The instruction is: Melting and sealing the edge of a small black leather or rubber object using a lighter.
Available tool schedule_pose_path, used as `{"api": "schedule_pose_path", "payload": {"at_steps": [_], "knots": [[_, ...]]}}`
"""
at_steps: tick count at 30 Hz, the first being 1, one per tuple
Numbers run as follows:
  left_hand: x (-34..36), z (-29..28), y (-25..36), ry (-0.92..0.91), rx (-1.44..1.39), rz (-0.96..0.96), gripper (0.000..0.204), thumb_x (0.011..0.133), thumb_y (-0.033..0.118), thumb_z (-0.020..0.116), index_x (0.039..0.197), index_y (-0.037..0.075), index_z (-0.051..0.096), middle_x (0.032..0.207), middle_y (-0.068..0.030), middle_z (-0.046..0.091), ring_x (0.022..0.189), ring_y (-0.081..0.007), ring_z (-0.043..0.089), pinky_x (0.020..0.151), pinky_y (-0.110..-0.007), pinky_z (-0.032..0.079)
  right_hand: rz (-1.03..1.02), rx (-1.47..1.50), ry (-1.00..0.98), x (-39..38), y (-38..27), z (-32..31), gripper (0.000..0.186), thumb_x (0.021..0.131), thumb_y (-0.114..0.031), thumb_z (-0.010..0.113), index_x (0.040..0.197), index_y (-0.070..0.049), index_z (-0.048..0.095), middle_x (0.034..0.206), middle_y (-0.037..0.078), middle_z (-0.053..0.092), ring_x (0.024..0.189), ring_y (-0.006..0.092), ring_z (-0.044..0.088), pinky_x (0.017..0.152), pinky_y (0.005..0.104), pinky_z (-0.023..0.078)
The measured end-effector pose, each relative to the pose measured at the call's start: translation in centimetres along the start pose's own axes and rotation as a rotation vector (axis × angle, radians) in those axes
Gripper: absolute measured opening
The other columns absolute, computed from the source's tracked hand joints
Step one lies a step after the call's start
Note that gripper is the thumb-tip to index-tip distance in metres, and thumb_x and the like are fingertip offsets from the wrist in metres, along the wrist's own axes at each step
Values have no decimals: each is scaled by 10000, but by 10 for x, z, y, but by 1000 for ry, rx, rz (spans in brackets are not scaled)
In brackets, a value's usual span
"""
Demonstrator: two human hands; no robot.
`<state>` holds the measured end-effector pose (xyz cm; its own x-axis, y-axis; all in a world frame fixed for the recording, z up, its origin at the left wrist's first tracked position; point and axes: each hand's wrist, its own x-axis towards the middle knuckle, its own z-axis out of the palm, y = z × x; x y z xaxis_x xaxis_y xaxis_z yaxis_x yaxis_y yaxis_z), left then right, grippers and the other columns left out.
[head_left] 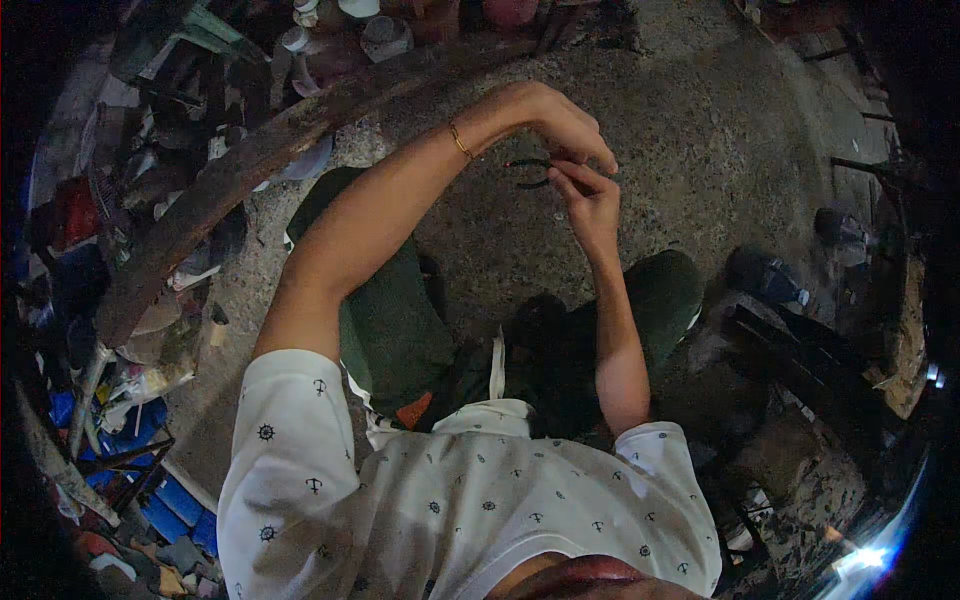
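Note:
Out in front of me, my two hands meet above the concrete floor. My right hand (588, 203) is closed in a pinch, thumb against fingers, on a thin dark wire-like piece (530, 163). Two curved dark ends of it stick out to the left, and the upper one has a small reddish tip. My left hand (572, 126) bends down at the wrist from above, its fingers curled close to the right fingertips. What those left fingers hold, if anything, is hidden behind the hand. A thin bracelet (460, 140) circles the left wrist.
A long wooden beam (225, 185) curves along the left, with bottles (297, 40) and clutter beyond it. Blue items (180, 510) and scraps lie at lower left. Clear plastic bottles (775, 280) and dark bars (810, 350) are at right. My bent knees (668, 290) flank the floor (700, 150).

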<state>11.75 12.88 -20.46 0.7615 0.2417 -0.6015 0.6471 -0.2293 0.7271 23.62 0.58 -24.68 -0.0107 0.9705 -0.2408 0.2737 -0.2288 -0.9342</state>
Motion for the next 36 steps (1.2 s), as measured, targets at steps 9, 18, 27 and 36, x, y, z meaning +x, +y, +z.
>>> {"api": "schedule_pose_path", "payload": {"at_steps": [9,18,27,36], "knots": [[-40,-77,-28,780,-422,403,471,943,401,396,992,-18,605,893,-127,647,830,-224,632,776,-331,483,258,780,-70,14,-32,-20,199,843,-186,638,939,-12,628,800,31,621,762,120,567,703,283,448],[-194,-52,207,1413,416,620,121,779,106,610,748,-11,602,651,-116,579,601,-176,573,594,-301,453,221,814,67,11,-17,-56,236,852,-180,631,1020,-15,619,844,47,626,773,129,582,663,287,466],[-274,-316,234,1536,1025,-551,417,737,329,483,877,-30,644,916,-265,614,866,-372,611,765,-442,482,123,877,-17,33,-17,-42,200,854,-175,632,962,-7,629,799,30,615,616,100,535,520,237,422],[-259,-227,228,1888,1095,349,134,787,111,568,862,-1,581,764,-159,616,667,-299,601,596,-385,470,110,849,-16,42,-4,-60,200,860,-166,622,986,-10,627,856,42,630,741,118,577,667,275,474]]}}
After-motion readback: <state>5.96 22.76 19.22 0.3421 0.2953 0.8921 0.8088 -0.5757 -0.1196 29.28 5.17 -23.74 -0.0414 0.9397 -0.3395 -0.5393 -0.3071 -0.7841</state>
